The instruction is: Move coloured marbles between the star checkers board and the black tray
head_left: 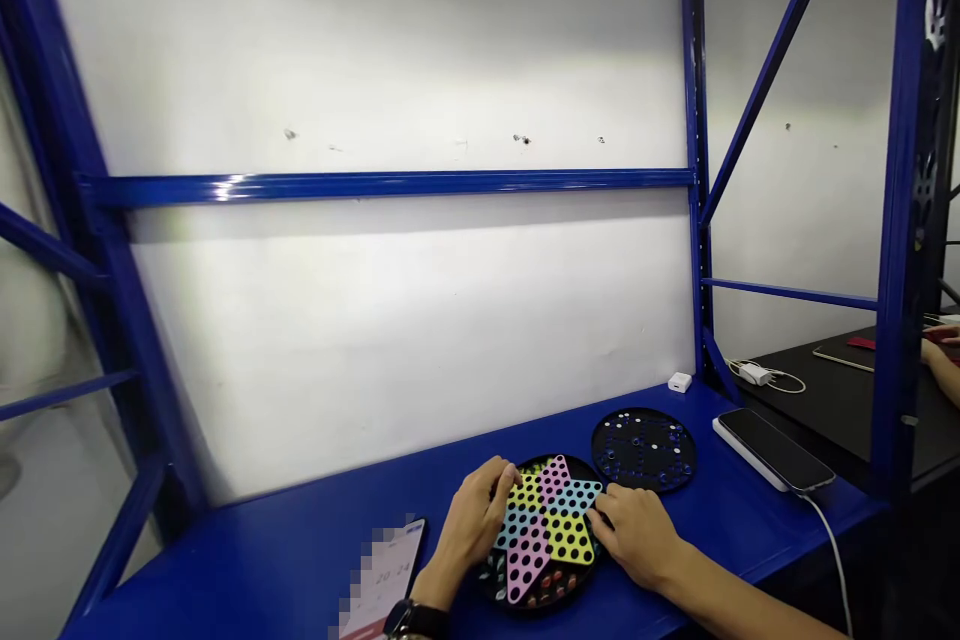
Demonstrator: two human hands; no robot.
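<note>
A round black board (pixel 556 603) lies on the blue shelf top, with a star of coloured triangles (pixel 547 525) on it in pink, yellow and pale blue, all dotted with holes. Small dark-coloured balls show in the board's lower part, near its rim.

The left hand (pixel 471 512) is at the star's left side, half closed, with its fingers (pixel 504 480) curled against the edge of the star. The right hand (pixel 631 532) comes in from the right, also half closed, with its fingertips (pixel 598 520) at the star's right edge. Both hands touch the star, but I cannot tell whether either one has a firm hold of it. A black watch (pixel 412 619) sits on the left wrist.

Just beyond the board, and nearly touching it, lies a second round black board (pixel 643 450), with dark holes and small blue balls. Left of the first board, a phone (pixel 382 575) shows a blurred screen. To the right, another phone (pixel 772 450) lies on a white power bank (pixel 739 452), with a white cable (pixel 834 550) hanging off the shelf's front. A small white plug (pixel 679 382) sits at the back.

Past the blue metal upright (pixel 904 220), another person's hand (pixel 941 362) rests on a black table (pixel 832 420), near a third phone (pixel 844 358).
</note>
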